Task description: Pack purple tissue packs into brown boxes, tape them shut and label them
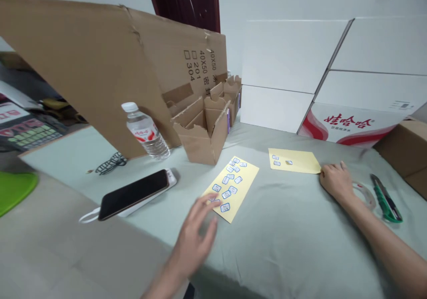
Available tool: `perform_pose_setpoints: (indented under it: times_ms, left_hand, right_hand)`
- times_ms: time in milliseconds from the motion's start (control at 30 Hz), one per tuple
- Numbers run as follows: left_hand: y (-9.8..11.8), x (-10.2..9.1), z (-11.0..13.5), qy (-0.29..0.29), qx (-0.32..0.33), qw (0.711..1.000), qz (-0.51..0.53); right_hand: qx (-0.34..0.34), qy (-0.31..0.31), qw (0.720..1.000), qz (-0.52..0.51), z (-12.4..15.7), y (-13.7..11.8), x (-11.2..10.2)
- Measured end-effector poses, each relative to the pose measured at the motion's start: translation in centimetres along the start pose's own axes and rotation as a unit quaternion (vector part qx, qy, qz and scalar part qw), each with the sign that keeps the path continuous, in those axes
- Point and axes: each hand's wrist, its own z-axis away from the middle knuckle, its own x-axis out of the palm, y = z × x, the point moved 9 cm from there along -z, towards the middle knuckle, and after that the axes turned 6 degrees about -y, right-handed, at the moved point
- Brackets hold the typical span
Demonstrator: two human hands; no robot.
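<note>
The left hand is open with fingers spread and holds nothing; its fingertips lie on the near left corner of the larger yellow sticker sheet, which sits flat on the table in front of the person and carries many small blue-edged stickers. The right hand rests palm down on the cloth with fingers loosely bent, gripping nothing; its fingertips touch the right corner of the smaller yellow sheet, which lies farther back and to the right with only a few stickers on it.

A big brown cardboard sheet leans across the back left; white boxes are stacked at the back right, with a red-printed carton below them and a brown box at the right edge. A small divided cardboard box stands just behind the larger sheet. A dark phone lies on a white power bank left of the left hand; a water bottle stands tilted behind it. A green utility knife lies right of the right hand; a clear tape roll sits between knife and wrist; a black cable is coiled near the bottle.
</note>
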Motion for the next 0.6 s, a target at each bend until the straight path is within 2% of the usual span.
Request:
perform_pose_setpoints:
  times_ms: [100,167,233,333,400,467,533,600]
  left_hand:
    - [-0.6,-4.5,-5.4,0.118,0.042,0.987,-0.104]
    - [-0.5,-6.5,-9.1,0.159,0.068,0.970,-0.173]
    - [-1.0,-7.4,-12.6,0.145,0.040,0.957,-0.247]
    - [-2.7,-7.1,-16.3,0.038,-0.039,0.943,-0.328]
    - [-3.0,-6.8,-17.2,-0.015,-0.047,0.938,-0.342]
    - [-2.3,-6.9,-17.1,-0.025,-0.032,0.939,-0.340]
    - [-0.1,-7.3,-16.3,0.002,-0.001,0.934,-0.356]
    - [3.6,-7.6,-14.9,0.048,0.057,0.922,-0.379]
  right_hand:
    - [0.010,-0.003,1.000,-0.008,0.2,0.1,-0.3]
    - [0.015,0.003,1.000,-0.022,0.6,0.1,-0.8]
    - [0.021,0.018,0.999,-0.041,1.2,0.1,-1.7]
    - [0.019,0.048,0.995,-0.082,2.5,-0.3,-3.4]
    - [0.009,0.062,0.990,-0.124,3.7,-0.8,-4.5]
    - [-0.002,0.066,0.982,-0.176,5.1,-1.4,-5.6]
    - [-0.015,0.064,0.973,-0.223,6.5,-2.2,-7.1]
    - [-0.021,0.040,0.956,-0.292,7.6,-2.9,-8.9]
